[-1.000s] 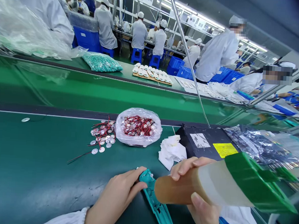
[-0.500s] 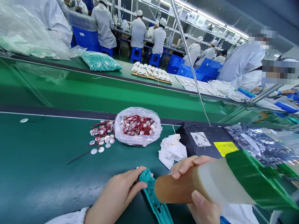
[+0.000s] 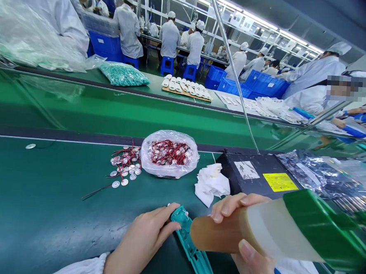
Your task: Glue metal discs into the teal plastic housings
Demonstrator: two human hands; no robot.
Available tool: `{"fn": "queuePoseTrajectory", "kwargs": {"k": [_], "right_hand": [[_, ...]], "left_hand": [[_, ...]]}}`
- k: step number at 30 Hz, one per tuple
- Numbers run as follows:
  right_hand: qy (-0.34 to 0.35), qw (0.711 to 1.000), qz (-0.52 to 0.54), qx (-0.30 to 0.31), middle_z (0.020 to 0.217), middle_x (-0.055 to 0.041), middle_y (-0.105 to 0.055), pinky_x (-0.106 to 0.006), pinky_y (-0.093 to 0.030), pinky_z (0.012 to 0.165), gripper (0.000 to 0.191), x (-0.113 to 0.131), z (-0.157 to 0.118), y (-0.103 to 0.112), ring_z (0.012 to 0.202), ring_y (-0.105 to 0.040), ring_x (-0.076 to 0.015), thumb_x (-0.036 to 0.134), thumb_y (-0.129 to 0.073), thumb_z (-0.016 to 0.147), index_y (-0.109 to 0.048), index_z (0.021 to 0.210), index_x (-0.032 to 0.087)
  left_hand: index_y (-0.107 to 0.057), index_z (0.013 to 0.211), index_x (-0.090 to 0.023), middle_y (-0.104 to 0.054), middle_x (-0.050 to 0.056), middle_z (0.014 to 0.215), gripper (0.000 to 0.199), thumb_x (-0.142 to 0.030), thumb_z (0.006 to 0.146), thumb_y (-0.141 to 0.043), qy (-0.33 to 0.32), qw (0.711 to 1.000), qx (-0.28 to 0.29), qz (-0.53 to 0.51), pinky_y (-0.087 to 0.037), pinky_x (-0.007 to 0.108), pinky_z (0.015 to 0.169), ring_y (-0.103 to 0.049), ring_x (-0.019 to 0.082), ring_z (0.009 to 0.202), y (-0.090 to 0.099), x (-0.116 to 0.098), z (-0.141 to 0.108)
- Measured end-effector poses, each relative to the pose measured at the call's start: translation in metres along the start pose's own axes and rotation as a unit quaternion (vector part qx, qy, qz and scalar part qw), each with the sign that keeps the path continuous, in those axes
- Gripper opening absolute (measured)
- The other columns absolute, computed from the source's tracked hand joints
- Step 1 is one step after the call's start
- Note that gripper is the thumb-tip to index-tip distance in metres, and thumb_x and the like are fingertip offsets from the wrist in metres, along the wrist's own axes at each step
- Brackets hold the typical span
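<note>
Head view: green bench [image 3: 72, 229], w/ clear bag [image 3: 168, 171] of wired discs [image 3: 169, 152] taken as ref. pt. Teal housing [image 3: 195, 259] is placed nearer the wearer than the bag & slightly R of it, hollow side up, prob. so the inside is left reachable. Its far end is pinched narrowly b/w thumb & fingers of the left hand [image 3: 142, 238], presumably for steadiness. Tube [image 3: 267, 229], part-filled w/ brown stuff, is gripped by the right hand [image 3: 254, 263], fingers & thumb wrapped round it, nearer than the bag & to its R. Brown end is aimed at the housing, green end [image 3: 319, 232] pointed away, so control seems to be had near the working end. Part of the housing is covered by the tube; whether contact is made can't be told. Loose pile [image 3: 128, 166] is spread just L of the bag, seemingly so single pcs. are easier got at.

Counts: housing, 1; tube, 1; bag of discs, 1; white tissue [image 3: 213, 182], 1, just R of bag; black box [image 3: 257, 187], 1, farther R, w/ 2 labels (white label [image 3: 246, 170], yellow label [image 3: 280, 182]); lone disc [image 3: 30, 146], 1, well L of bag. Discs in pile & bag are overlapped, so no exact no. can be given.
</note>
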State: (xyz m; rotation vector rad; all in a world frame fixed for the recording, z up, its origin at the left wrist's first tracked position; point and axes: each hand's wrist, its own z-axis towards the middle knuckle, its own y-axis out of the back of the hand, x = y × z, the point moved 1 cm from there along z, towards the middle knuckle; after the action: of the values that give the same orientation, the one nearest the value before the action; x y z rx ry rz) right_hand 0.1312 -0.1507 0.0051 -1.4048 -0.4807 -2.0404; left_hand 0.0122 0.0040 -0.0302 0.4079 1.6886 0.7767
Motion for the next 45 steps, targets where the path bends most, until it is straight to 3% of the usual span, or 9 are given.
{"fn": "queuePoseTrajectory", "kwargs": {"k": [6,14,20,25,30,35,45], "right_hand": [[0.016,0.999,0.020,-0.041,0.081,-0.0063,-0.060,-0.047,-0.052,0.071,0.036,-0.001,-0.002,0.000,0.076,-0.060,-0.0280,0.042,-0.064,0.078,-0.050,0.109,0.029],[0.046,0.997,0.041,-0.041,0.081,-0.0047,-0.059,-0.045,-0.051,0.072,0.033,0.003,0.004,-0.007,0.077,-0.061,-0.0243,0.041,-0.059,0.082,-0.047,0.110,0.027],[0.034,0.998,0.025,-0.047,0.082,-0.0049,-0.059,-0.045,-0.051,0.074,0.035,-0.006,-0.005,0.001,0.077,-0.060,-0.0254,0.042,-0.062,0.080,-0.048,0.110,0.029],[0.028,0.998,0.041,-0.047,0.082,-0.0047,-0.058,-0.046,-0.050,0.074,0.036,-0.014,-0.010,0.006,0.077,-0.060,-0.0256,0.041,-0.061,0.080,-0.047,0.111,0.029],[0.024,0.995,0.088,-0.046,0.078,-0.0023,-0.055,-0.041,-0.050,0.069,0.031,-0.001,0.006,-0.007,0.068,-0.057,-0.0208,0.042,-0.060,0.079,-0.048,0.104,0.027],[0.027,0.987,0.155,-0.043,0.076,-0.0003,-0.053,-0.033,-0.048,0.059,0.029,0.009,0.019,-0.017,0.063,-0.052,-0.0163,0.039,-0.063,0.078,-0.049,0.101,0.027],[0.008,0.987,0.158,-0.023,0.079,0.0002,-0.054,-0.033,-0.045,0.059,0.030,0.006,0.017,-0.012,0.065,-0.052,-0.0170,0.040,-0.062,0.077,-0.048,0.101,0.028]], "left_hand": [[-0.058,0.115,-0.026,-0.070,0.001,0.104,0.028,-0.035,0.092,-0.045,0.000,1.000,0.000,-0.005,-0.050,0.027,0.081,-0.066,0.020,0.089,0.001,-0.003,0.001],[-0.058,0.116,-0.027,-0.071,0.001,0.105,0.030,-0.037,0.091,-0.046,-0.008,1.000,-0.013,-0.009,-0.050,0.025,0.075,-0.067,0.020,0.085,0.000,0.000,0.001],[-0.057,0.115,-0.025,-0.071,-0.001,0.089,0.028,-0.035,0.090,-0.048,0.011,1.000,0.014,-0.017,-0.047,0.022,0.065,-0.066,0.019,0.079,0.003,-0.001,-0.001],[-0.053,0.122,-0.023,-0.069,0.001,0.099,0.034,-0.035,0.091,-0.047,0.030,0.999,0.036,-0.027,-0.047,0.023,0.072,-0.065,0.019,0.085,0.005,-0.004,0.002],[-0.055,0.119,-0.025,-0.071,0.000,0.095,0.032,-0.037,0.090,-0.048,0.035,0.999,0.031,-0.026,-0.047,0.023,0.070,-0.065,0.019,0.082,0.005,-0.004,0.001],[-0.054,0.123,-0.024,-0.068,0.002,0.108,0.037,-0.038,0.089,-0.046,0.052,0.997,0.038,-0.032,-0.047,0.022,0.066,-0.064,0.017,0.072,0.007,-0.004,0.001],[-0.054,0.122,-0.025,-0.070,-0.002,0.088,0.039,-0.042,0.089,-0.044,0.066,0.994,0.054,-0.064,-0.045,0.021,0.062,-0.057,0.013,0.056,0.010,-0.005,0.001]]}}
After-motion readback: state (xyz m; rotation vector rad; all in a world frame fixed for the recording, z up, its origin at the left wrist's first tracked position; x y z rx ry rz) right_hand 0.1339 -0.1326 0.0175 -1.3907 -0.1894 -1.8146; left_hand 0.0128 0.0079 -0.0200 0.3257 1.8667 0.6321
